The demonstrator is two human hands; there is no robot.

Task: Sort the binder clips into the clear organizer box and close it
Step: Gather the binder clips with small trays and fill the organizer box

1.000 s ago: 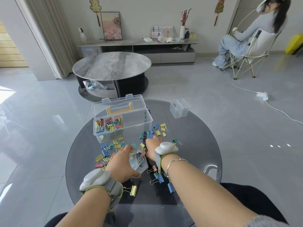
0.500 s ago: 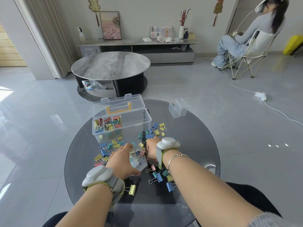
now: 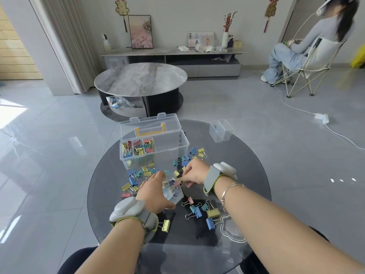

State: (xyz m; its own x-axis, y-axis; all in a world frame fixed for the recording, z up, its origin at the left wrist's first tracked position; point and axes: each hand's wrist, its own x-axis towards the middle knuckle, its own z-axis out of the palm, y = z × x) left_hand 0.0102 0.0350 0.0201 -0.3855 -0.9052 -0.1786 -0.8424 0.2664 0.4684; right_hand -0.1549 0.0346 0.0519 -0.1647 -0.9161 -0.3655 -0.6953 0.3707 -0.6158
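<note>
On the round dark glass counter (image 3: 246,175): binder clips (image 3: 199,211) scattered in many colours, some already in the left compartments of the clear organizer box (image 3: 154,149), lid standing open behind. Left hand (image 3: 155,191) curled round a small clear insert bin (image 3: 172,191); right hand (image 3: 194,173) pinching a pink clip (image 3: 177,182) at the bin's mouth. Light, stiff, springy things, probably; wire handles apt to tangle, so best taken by the coloured body. Glass likely slick, clips prone to skate. Two spare clear bins (image 3: 221,130) near the far edge. Beyond, grey tiled floor, marble coffee table (image 3: 140,78), someone seated in a folding chair (image 3: 308,62).
</note>
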